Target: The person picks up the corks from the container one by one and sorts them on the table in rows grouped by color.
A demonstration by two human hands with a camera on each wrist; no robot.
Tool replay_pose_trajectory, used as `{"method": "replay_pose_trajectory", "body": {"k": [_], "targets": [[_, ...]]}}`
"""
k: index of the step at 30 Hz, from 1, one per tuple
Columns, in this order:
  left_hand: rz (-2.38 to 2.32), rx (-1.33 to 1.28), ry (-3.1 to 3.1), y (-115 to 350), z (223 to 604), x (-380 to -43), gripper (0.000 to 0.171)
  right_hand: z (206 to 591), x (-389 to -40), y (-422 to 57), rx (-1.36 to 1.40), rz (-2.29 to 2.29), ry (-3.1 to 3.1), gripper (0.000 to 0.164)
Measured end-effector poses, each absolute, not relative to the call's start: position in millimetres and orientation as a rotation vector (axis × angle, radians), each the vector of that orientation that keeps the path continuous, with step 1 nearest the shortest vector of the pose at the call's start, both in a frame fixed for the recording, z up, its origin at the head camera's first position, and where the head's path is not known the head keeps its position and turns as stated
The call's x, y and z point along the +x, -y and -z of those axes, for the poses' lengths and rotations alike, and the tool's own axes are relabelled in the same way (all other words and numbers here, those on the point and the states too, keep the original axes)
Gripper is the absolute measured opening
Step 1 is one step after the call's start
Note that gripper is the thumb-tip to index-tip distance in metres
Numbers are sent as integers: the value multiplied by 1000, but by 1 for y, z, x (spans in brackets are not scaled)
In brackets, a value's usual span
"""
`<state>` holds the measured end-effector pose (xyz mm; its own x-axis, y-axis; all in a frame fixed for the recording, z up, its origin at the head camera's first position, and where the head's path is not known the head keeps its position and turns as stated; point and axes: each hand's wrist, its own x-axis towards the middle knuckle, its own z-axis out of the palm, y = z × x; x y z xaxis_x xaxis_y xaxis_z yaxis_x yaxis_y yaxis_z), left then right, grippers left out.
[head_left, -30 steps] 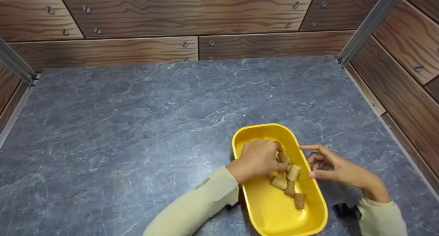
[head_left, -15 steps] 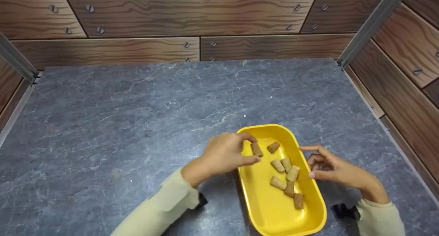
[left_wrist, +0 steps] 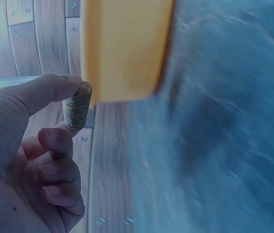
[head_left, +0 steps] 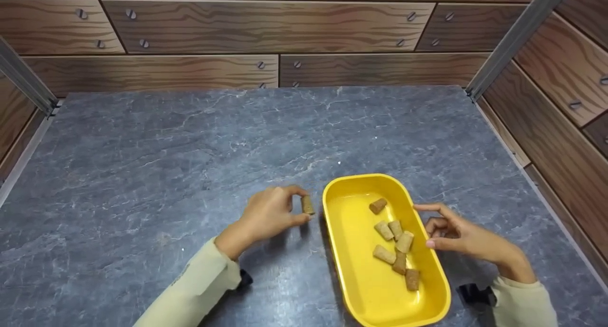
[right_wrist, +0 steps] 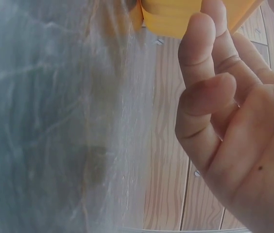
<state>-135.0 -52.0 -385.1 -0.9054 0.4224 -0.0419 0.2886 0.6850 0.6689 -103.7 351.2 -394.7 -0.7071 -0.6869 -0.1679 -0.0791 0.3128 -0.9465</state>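
Observation:
My left hand (head_left: 268, 214) pinches a small tapered cork (head_left: 308, 205) between thumb and index finger, just left of the yellow tray (head_left: 358, 274). The left wrist view shows the held cork (left_wrist: 77, 109) with the other fingers curled below it, touching nothing. Several corks, light and dark brown, lie loose in the tray, mostly toward its right side; one dark cork (head_left: 378, 206) lies apart near the far end. At the tray's right wall, my right hand (head_left: 463, 234) rests its index fingertip and thumb against the rim, its other fingers loosely bent.
A grey marbled tabletop (head_left: 190, 146) spreads around the tray, with tiny white specks on it. Wood-patterned panels (head_left: 266, 27) wall off the back and sides, with metal strips (head_left: 513, 37) at the corners.
My left hand has lifted a cork out of the tray and carried it left, past the rim, over the tabletop. My right hand has stayed at the tray's right rim.

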Motion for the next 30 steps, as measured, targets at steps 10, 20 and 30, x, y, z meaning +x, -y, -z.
{"method": "replay_pose_trajectory", "body": {"k": [10,20,30], "targets": [[-978,542,-2641,65,414,-138,42,395,-106,-352,-655,1416,-1996,60],[-883,489,-2623,64,419,-142,44,394,-105,-353,-597,1459,-1869,62],[-888,505,-2604,66,415,-141,56,393,-106,-354,-604,1461,-1861,62]]}}
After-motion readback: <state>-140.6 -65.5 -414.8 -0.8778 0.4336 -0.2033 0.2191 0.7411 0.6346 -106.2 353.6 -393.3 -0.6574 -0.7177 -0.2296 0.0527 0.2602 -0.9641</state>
